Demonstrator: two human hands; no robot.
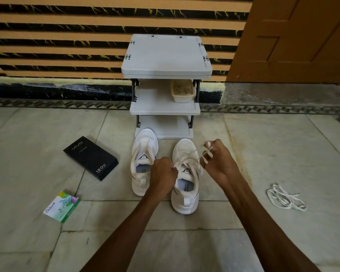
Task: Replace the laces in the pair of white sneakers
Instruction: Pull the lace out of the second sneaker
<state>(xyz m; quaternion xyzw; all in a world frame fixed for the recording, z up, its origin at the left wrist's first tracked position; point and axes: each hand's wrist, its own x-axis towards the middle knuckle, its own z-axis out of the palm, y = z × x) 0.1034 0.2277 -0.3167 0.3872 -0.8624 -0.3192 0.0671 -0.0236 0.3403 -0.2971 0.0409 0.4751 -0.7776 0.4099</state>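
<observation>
**Laces in both hands over the right-hand sneaker**

Floor [37, 134] first: from my feed it is pale stone slabs with dark joints, running up to a wall [67, 36] striped in orange and black. A brown wooden door [292, 36] fills the upper right corner. A grey plastic rack [166, 54] with three shelves stands against the wall, and a cream tub [182, 90] sits on its middle shelf.

Two white sneakers stand side by side just in front of the rack, toes towards it. The left sneaker [143, 163] is partly hidden behind the left hand [162, 174]. That hand is curled and pinches a white lace [186, 158] at the near-left edge of the right sneaker [185, 185]. The lace crosses the top of this shoe and runs up to the right hand [218, 160]. It hangs just right of the toe, fingers curled, with the lace looped between them.

A loose lace [286, 197] lies tangled on the floor well to the right. A black box [90, 158] and a small green and white box [61, 207] lie to the left.
</observation>
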